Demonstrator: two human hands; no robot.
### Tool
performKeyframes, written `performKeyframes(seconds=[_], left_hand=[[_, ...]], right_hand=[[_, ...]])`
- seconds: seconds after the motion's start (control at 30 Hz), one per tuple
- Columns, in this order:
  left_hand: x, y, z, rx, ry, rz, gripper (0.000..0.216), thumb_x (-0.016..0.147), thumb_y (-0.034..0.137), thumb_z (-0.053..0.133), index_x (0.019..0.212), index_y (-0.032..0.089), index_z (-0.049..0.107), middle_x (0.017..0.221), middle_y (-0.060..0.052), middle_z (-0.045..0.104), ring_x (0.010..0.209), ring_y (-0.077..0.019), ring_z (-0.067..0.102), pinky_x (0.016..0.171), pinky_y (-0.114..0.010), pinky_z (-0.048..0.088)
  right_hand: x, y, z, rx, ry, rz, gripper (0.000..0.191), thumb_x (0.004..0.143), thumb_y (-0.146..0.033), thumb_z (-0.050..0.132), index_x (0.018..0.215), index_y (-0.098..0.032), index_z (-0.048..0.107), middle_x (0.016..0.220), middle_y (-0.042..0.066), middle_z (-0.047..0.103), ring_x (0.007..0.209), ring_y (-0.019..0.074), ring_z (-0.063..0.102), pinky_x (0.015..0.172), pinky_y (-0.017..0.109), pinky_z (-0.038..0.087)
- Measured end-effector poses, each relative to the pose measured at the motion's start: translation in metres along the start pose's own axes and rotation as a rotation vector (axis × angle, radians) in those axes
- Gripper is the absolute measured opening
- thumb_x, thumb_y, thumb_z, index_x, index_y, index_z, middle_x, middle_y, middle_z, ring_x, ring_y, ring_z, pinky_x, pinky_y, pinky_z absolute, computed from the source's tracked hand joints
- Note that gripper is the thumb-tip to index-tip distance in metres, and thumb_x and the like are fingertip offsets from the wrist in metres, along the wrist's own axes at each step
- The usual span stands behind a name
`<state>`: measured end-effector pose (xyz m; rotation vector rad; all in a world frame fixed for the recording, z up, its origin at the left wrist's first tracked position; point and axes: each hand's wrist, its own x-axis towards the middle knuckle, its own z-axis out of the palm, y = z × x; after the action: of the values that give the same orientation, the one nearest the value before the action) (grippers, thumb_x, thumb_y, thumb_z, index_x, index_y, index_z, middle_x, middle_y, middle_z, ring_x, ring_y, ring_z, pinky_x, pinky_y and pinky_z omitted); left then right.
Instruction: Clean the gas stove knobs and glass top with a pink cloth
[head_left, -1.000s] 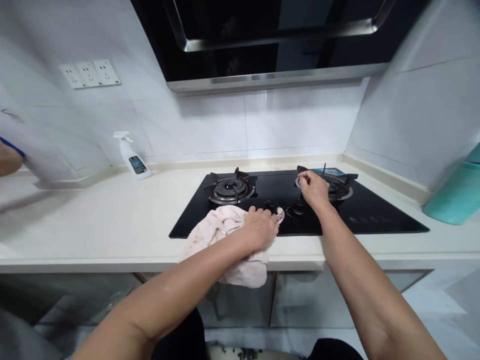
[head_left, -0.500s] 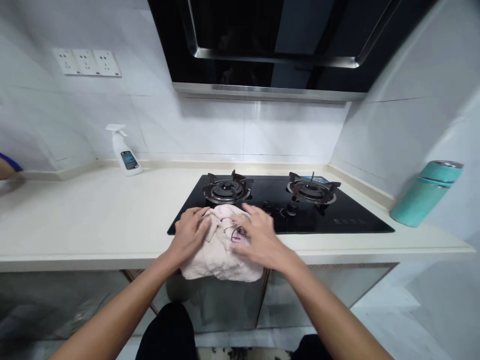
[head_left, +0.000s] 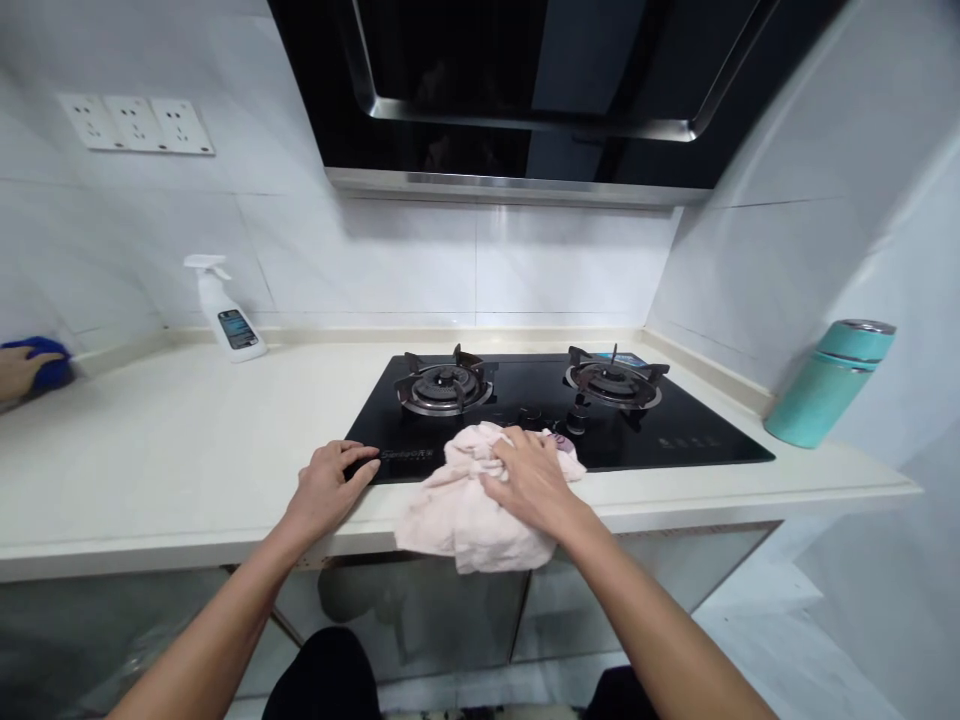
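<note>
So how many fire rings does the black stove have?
2. The left burner sits at the back of the stove, beyond the left hand. The right burner is beside it, beyond the cloth under the right hand.

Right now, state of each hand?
Left hand: open, flat on the counter edge, holding nothing.
Right hand: pressed on the pink cloth, fingers curled into it.

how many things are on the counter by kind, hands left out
Pale pink cloth under the right hand: 1
White spray bottle: 1
Teal cylindrical flask: 1
Black glass gas hob, left hand at its corner: 1
Round metal burners: 2
Blue cloth under another person's hand: 1
Total: 7
</note>
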<state>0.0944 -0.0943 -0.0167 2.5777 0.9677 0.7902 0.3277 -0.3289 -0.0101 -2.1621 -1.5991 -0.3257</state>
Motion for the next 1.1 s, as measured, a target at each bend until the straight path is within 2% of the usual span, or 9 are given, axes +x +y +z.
performKeyframes(seconds=[0.13, 0.23, 0.4, 0.57, 0.67, 0.77, 0.93, 1.03, 1.1], left_hand=[[0.001, 0.001, 0.001, -0.016, -0.016, -0.015, 0.053, 0.086, 0.061, 0.045, 0.108, 0.026, 0.078, 0.117, -0.009, 0.07, 0.118, -0.0329, 0.059, 0.104, -0.049, 0.045], [0.002, -0.001, 0.001, -0.038, -0.014, -0.024, 0.052, 0.086, 0.06, 0.045, 0.107, 0.025, 0.078, 0.116, -0.009, 0.069, 0.119, -0.033, 0.058, 0.105, -0.049, 0.045], [0.003, 0.0, -0.002, -0.075, -0.029, -0.037, 0.051, 0.086, 0.058, 0.046, 0.107, 0.024, 0.078, 0.114, -0.009, 0.071, 0.117, -0.0324, 0.058, 0.104, -0.047, 0.045], [0.001, 0.005, -0.003, -0.096, -0.001, -0.061, 0.049, 0.086, 0.057, 0.046, 0.105, 0.026, 0.078, 0.111, -0.008, 0.072, 0.115, -0.0325, 0.059, 0.101, -0.046, 0.047], [-0.001, 0.006, -0.003, -0.102, -0.004, -0.069, 0.047, 0.086, 0.056, 0.046, 0.103, 0.027, 0.079, 0.111, -0.008, 0.073, 0.116, -0.0328, 0.058, 0.1, -0.046, 0.046], [-0.001, 0.006, -0.004, -0.118, -0.002, -0.055, 0.045, 0.087, 0.056, 0.047, 0.102, 0.028, 0.079, 0.111, -0.007, 0.074, 0.116, -0.032, 0.058, 0.1, -0.044, 0.046], [0.001, 0.003, -0.004, -0.146, -0.008, -0.059, 0.047, 0.087, 0.058, 0.046, 0.104, 0.029, 0.078, 0.108, -0.006, 0.074, 0.116, -0.0323, 0.058, 0.098, -0.044, 0.047], [0.001, 0.001, -0.002, -0.159, -0.003, -0.048, 0.047, 0.086, 0.058, 0.046, 0.103, 0.029, 0.078, 0.109, -0.006, 0.074, 0.117, -0.0327, 0.058, 0.1, -0.045, 0.046], [0.0, 0.001, -0.001, -0.15, 0.002, -0.04, 0.047, 0.086, 0.058, 0.046, 0.104, 0.029, 0.078, 0.11, -0.006, 0.074, 0.118, -0.0332, 0.058, 0.1, -0.046, 0.046]], right_hand=[[-0.022, 0.04, -0.01, -0.025, 0.053, 0.133, 0.018, 0.091, -0.038, 0.06, 0.1, -0.023, 0.062, 0.124, 0.007, 0.06, 0.114, 0.0292, 0.053, 0.109, 0.063, 0.022], [-0.031, 0.068, -0.015, -0.065, 0.065, 0.237, 0.025, 0.089, -0.043, 0.062, 0.105, -0.023, 0.06, 0.127, 0.009, 0.057, 0.117, 0.0326, 0.053, 0.106, 0.065, 0.027], [-0.037, 0.089, -0.017, 0.029, 0.158, 0.267, 0.026, 0.08, -0.037, 0.06, 0.1, -0.021, 0.058, 0.111, 0.009, 0.056, 0.103, 0.0291, 0.058, 0.091, 0.045, 0.046], [-0.054, 0.093, -0.026, 0.387, 0.307, 0.384, 0.03, 0.071, -0.04, 0.06, 0.095, -0.024, 0.053, 0.092, 0.002, 0.061, 0.084, 0.0228, 0.061, 0.078, 0.035, 0.049], [-0.063, 0.113, -0.048, 0.505, 0.444, 0.575, 0.046, 0.067, -0.05, 0.067, 0.102, -0.023, 0.056, 0.09, 0.002, 0.064, 0.078, 0.0222, 0.061, 0.074, 0.034, 0.05], [-0.065, 0.145, -0.088, 0.45, 0.674, 0.719, 0.065, 0.063, -0.05, 0.072, 0.12, -0.021, 0.059, 0.105, 0.007, 0.068, 0.09, 0.0256, 0.064, 0.083, 0.04, 0.052], [-0.053, 0.188, -0.146, 0.158, 0.946, 0.645, 0.082, 0.07, -0.041, 0.068, 0.147, -0.019, 0.048, 0.14, 0.016, 0.058, 0.123, 0.0307, 0.059, 0.107, 0.044, 0.044], [-0.047, 0.197, -0.134, -0.055, 0.886, 0.575, 0.08, 0.075, -0.042, 0.064, 0.146, -0.01, 0.046, 0.142, 0.022, 0.053, 0.131, 0.0335, 0.052, 0.112, 0.045, 0.04], [-0.047, 0.198, -0.108, -0.084, 0.646, 0.557, 0.071, 0.074, -0.04, 0.063, 0.136, -0.007, 0.051, 0.132, 0.024, 0.057, 0.125, 0.0345, 0.054, 0.106, 0.046, 0.044]])
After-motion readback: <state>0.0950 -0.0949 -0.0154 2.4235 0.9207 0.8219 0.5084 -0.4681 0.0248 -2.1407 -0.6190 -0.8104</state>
